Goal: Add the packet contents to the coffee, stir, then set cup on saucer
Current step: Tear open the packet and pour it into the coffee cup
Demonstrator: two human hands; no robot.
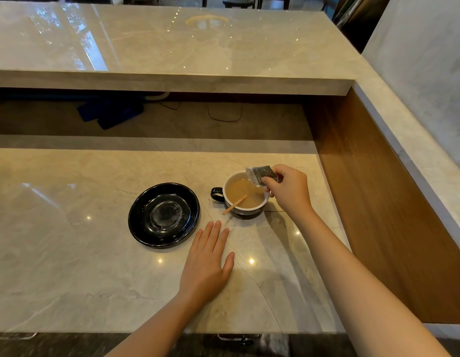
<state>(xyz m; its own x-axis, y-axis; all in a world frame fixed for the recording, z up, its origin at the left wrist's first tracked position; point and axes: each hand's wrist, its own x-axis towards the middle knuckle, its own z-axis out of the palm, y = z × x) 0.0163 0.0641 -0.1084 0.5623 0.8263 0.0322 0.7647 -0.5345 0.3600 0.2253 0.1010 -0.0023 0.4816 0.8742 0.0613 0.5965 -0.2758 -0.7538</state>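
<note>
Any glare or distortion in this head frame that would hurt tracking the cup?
Head view: wide-angle bending bows the glossy marble counter edges; ceiling-light specks and window reflections glare on it and on the black glazed saucer. The black-and-white coffee cup and the right hand holding the grey packet stay sharp, casting soft shadows.

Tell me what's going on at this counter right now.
A person is adding a packet to a cup of coffee. The right hand holds a small grey packet tipped over the cup, which stands on the marble counter with a wooden stir stick leaning in it. The left hand rests flat on the counter. The black saucer sits bare to the cup's left; the cup is not yet on it.
</note>
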